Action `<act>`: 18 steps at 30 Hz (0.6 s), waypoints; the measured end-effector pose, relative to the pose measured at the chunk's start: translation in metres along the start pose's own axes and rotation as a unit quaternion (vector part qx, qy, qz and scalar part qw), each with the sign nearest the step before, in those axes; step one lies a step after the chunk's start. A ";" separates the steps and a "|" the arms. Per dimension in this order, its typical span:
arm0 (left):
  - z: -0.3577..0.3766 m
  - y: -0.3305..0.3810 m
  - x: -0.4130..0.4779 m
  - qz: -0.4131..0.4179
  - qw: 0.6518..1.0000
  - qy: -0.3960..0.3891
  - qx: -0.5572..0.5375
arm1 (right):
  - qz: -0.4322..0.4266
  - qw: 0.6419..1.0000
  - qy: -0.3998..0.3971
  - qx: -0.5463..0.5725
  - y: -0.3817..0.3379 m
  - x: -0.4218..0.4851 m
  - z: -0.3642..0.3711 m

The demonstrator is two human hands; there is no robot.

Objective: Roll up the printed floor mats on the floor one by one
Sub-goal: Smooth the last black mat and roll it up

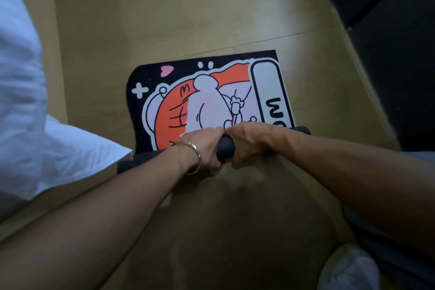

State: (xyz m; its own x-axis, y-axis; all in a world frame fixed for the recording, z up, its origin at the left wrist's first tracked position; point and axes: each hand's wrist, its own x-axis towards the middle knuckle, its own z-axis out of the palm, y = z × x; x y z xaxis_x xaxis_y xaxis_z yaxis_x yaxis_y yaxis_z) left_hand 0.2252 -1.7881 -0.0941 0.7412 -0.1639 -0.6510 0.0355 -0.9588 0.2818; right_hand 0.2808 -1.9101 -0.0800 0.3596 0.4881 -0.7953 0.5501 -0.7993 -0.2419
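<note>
While the printed mat (pixel 211 96) lies half rolled on the wood floor (pixel 179 7), both hands grip it.
So left hand (pixel 204 148) and right hand (pixel 249 141) curl side by side round the dark roll (pixel 226 148) at its near end.

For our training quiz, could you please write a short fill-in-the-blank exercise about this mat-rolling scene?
1. The left hand and the right hand both grip the ____ part of the printed mat.
2. A bracelet is worn on the ____ wrist.
3. The heart printed near the mat's far edge is coloured ____.
Missing words: rolled; left; pink.
</note>
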 end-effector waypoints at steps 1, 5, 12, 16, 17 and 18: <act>0.001 0.000 0.001 0.001 1.000 0.006 0.004 | -0.001 1.000 -0.002 0.015 0.000 -0.001 -0.003; -0.010 -0.009 0.008 -0.021 0.995 -0.093 -0.041 | -0.046 0.987 0.134 -0.073 -0.001 -0.004 0.011; 0.002 -0.003 -0.001 0.016 0.997 0.015 0.077 | -0.017 0.999 0.039 0.016 -0.001 -0.001 0.003; -0.005 -0.014 0.004 -0.002 0.998 -0.051 0.028 | -0.034 0.990 0.126 -0.046 -0.005 0.002 0.014; -0.005 -0.015 0.002 0.001 0.999 -0.043 0.022 | -0.029 0.992 0.117 -0.045 -0.005 0.004 0.015; -0.004 -0.014 0.000 0.007 0.999 -0.018 0.032 | -0.021 0.995 0.093 -0.030 -0.005 0.005 0.013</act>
State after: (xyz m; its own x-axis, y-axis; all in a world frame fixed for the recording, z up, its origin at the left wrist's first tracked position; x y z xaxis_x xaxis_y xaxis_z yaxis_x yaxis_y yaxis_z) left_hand 0.2277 -1.7741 -0.0954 0.7172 -0.1849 -0.6719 -0.0193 -0.9691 0.2460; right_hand 0.2703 -1.9083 -0.0899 0.4658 0.5821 -0.6665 0.6096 -0.7570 -0.2352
